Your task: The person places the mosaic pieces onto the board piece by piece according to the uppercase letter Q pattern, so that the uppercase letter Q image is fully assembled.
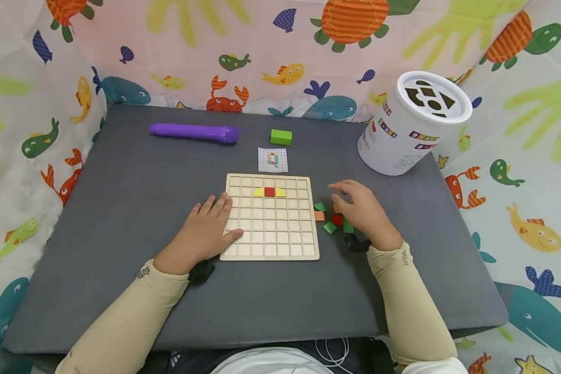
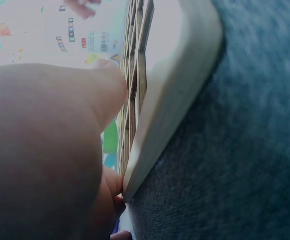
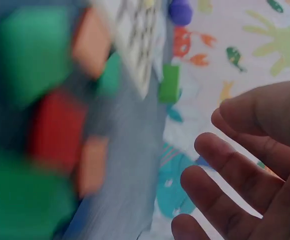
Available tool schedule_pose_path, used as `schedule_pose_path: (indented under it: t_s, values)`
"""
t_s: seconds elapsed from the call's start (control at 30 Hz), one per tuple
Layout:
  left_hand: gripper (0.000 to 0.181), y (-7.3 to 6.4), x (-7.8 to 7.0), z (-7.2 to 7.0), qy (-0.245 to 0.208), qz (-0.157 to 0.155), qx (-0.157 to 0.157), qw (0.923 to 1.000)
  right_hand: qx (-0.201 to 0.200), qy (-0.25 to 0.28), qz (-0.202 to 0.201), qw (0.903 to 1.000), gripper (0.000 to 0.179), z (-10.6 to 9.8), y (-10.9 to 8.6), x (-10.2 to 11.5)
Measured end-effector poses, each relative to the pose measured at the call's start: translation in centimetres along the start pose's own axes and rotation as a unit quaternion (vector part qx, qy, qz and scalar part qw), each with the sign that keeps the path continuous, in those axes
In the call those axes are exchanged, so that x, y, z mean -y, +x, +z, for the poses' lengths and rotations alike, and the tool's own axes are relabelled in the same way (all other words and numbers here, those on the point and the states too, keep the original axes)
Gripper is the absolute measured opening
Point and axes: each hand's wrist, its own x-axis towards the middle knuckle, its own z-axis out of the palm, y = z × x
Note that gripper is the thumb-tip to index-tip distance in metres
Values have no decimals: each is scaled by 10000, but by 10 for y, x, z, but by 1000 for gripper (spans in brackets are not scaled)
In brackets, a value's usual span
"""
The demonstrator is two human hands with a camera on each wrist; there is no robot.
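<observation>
Loose blocks point(image 1: 337, 220) at 9 o'clock from right hand point(image 1: 365, 212), the nearer one: relaxed, empty; left hand point(image 1: 203, 235) on board point(image 1: 277, 225), fingers extended.

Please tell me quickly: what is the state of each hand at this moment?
Left hand: open, resting on the square, light wooden grid board.
Right hand: open, holding nothing, near small red, green and orange blocks.

One board point(image 1: 277, 225) with two yellow pieces point(image 1: 259, 192) and one red square point(image 1: 269, 192), one card point(image 1: 272, 160), one bucket point(image 1: 395, 148), one purple tube point(image 1: 189, 132)
</observation>
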Motion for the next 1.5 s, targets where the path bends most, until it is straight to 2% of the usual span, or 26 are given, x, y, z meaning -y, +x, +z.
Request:
schedule_pose_path:
  t_s: [0.17,0.3,0.43,0.53,0.7,0.87,1.0,1.1,1.2,1.3,1.5]
  values:
    - [93,-6,8,1,-73,-63,-5,10000,275,-404,20,9988,39,1,-14,-23]
    - [93,-9,14,2,-72,-96,-35,9999,453,-705,-325,9960,37,8,-17,-34]
    - [93,-13,18,3,-175,-143,-30,9997,398,-1294,-893,9868,31,16,-5,-34]
    - [93,-16,18,5,-261,-147,-17,9996,408,-1665,-1047,9796,25,18,8,-26]
    - [92,-15,15,9,-305,-85,-10,9995,427,-2082,-651,9750,22,18,17,-13]
    - [92,-9,5,6,-232,12,-3,9997,343,-2320,-150,9720,27,16,10,-11]
    - [92,0,-4,2,-60,93,24,9999,166,-2400,54,9706,20,13,2,-13]
    - [92,1,-4,-2,-5,94,26,10000,-6,-2431,-8,9700,17,12,2,-3]
    - [91,2,-4,-4,36,105,34,9999,-125,-2363,-213,9714,20,11,3,16]
    - [91,1,-4,-5,26,104,27,9999,-193,-2226,-587,9730,20,13,6,42]
    - [90,-3,-2,-5,6,11,0,10000,-202,-2156,-1432,9657,13,37,27,94]
